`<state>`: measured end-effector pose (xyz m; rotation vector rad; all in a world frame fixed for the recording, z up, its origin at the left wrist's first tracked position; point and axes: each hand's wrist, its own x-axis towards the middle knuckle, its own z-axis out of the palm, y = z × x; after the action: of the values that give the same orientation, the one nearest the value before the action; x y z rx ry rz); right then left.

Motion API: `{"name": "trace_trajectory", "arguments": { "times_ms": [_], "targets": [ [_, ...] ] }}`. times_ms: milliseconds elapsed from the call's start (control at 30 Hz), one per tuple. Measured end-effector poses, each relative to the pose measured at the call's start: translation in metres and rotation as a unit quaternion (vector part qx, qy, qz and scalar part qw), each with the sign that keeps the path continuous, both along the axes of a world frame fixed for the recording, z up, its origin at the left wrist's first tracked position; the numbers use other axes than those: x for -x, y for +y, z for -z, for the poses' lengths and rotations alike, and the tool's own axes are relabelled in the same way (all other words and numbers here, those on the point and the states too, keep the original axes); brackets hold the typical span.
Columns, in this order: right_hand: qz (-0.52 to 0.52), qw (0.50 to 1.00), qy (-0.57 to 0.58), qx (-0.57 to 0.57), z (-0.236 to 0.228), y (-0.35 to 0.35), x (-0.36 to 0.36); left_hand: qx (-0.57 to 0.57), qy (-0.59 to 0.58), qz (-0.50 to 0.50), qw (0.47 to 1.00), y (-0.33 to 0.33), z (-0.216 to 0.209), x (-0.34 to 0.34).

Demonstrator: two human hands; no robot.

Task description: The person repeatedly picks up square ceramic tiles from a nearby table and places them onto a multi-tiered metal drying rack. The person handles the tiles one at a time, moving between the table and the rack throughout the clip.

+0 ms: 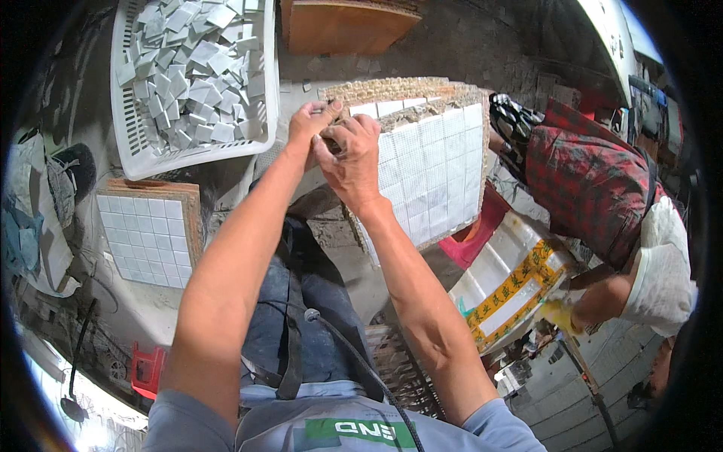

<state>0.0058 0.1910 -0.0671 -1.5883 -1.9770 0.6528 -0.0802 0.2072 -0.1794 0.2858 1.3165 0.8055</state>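
A tilted board (429, 173) faces me, covered by a sheet of white square tiles under a fine mesh. Behind its top edge stands another board (384, 87) with a rough tan edge and white tiles. My left hand (312, 124) is at the upper left corner of these boards, its fingers pinched together. Close beside it, my right hand (350, 154) has its fingers curled in against the tiled board's left corner. What lies between the fingers of either hand is hidden.
A white plastic basket (269, 90) of loose tiles stands at the far left. Below it leans a tiled board (147, 233). Brown boards (346, 29) lie at the back. At the right are another person in a plaid garment (595, 173), a taped foam box (497, 264) and a red stool (482, 226).
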Motion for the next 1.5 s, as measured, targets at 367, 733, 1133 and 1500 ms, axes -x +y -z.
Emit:
{"name": "trace_trajectory", "arguments": {
  "times_ms": [367,733,1133,1500],
  "targets": [
    [-0.075,0.995,-0.019,0.067,0.022,-0.076,0.019,0.016,0.118,0.150,0.982,0.016,-0.032,0.011],
    [0.008,0.992,0.119,0.049,-0.010,-0.082,-0.005,0.053,0.077,0.145,0.985,-0.032,-0.049,0.016],
    [0.729,0.620,0.210,0.200,0.005,-0.295,-0.115,0.066,0.156,0.299,0.939,-0.067,-0.072,0.010],
    [0.664,0.577,0.416,0.230,-0.015,-0.324,-0.166,0.038,0.060,0.162,0.984,-0.075,-0.111,-0.001]
  ]
}}
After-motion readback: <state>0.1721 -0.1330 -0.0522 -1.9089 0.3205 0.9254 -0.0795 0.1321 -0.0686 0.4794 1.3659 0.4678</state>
